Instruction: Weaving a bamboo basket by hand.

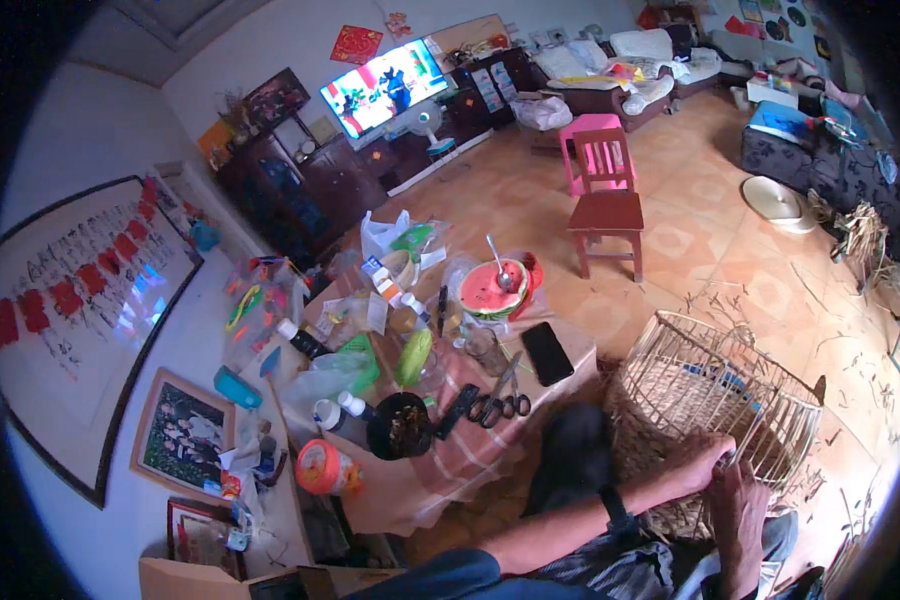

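Note:
A pale wicker basket [660, 385] rests tilted by my knees, its lower wall closely woven and its upper part open, with upright stakes. My left hand [705, 462], reaching across with a dark watch [618, 510] on the wrist, is closed on the near side of the basket. Right beside it my right hand [740, 505] is closed too, its fingertips meeting the left ones at the stakes. Whatever thin strand lies between the right fingers is too small to make out. Something blue shows through the stakes inside the basket.
At my left stands a cluttered table [570, 345] with a phone [547, 354], scissors [500, 400], a dark bowl [399, 425] and a cut watermelon [482, 290] with a spoon. Beyond is a wooden chair [607, 210]. Loose plant strips [865, 240] litter the floor at right.

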Available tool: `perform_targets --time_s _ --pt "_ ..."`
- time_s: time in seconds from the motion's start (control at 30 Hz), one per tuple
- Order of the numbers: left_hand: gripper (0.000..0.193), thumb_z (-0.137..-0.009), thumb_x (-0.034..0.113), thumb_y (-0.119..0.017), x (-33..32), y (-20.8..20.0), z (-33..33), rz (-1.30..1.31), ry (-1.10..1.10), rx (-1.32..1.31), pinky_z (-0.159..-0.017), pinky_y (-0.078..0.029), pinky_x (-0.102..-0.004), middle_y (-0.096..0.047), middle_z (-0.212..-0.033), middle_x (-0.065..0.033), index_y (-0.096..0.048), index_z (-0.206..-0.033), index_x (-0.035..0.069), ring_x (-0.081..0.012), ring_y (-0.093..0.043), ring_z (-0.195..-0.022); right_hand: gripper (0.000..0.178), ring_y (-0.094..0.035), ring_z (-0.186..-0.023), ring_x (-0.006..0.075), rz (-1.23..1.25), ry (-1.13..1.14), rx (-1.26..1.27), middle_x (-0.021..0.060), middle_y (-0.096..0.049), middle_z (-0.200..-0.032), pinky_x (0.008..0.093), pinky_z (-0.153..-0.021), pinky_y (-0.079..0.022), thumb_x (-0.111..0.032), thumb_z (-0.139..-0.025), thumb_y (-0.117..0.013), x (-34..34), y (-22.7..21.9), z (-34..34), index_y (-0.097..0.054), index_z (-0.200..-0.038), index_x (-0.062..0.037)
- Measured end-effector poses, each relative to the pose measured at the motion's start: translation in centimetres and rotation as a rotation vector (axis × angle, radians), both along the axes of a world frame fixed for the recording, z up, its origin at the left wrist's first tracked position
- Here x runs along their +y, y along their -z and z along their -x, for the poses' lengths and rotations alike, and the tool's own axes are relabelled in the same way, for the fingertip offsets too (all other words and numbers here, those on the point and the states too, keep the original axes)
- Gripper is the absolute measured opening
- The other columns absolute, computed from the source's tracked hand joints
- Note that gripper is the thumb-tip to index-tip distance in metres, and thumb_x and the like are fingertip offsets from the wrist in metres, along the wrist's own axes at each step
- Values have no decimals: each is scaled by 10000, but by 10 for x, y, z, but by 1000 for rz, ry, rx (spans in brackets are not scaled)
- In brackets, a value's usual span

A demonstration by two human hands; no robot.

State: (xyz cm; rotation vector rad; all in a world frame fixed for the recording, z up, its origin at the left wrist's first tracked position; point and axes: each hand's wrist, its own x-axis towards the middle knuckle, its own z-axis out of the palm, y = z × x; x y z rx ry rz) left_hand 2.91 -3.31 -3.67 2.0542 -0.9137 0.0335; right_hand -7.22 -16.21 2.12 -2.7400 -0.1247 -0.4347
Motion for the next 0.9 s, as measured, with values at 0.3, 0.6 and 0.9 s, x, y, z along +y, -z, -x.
perform_targets --time_s 0.3,0.6,0.9 --pt "291 -680 -34 -696 2 -2 4 61 37 -30 -739 -428 -467 -550 -844 -167 -563 -932 24 -405 -563 -850 216 -623 -641 344 -15 54 34 167 -598 -728 462 -559 -446 -218 -893 -696 6 -12 23 -612 -839 -26" --pt "281 -706 -12 -718 9 6 1 92 99 -23 -753 -469 -460 -574 -859 -168 -613 -966 11 -382 -592 -840 628 -277 -1475 429 536 -229 163 229 -279 -1631 565 -1237 -186 -40 -979 -485 -41 1 139 -297 -1578 -36" --pt "383 -857 -55 -563 48 -64 -33 -118 325 744 -776 -559 -316 -700 -969 -75 -662 -1211 53 -160 -667 -883 246 -611 -638 436 -65 275 484 233 -581 -668 514 -541 -443 -238 -943 -638 -78 -27 122 -604 -797 -43"
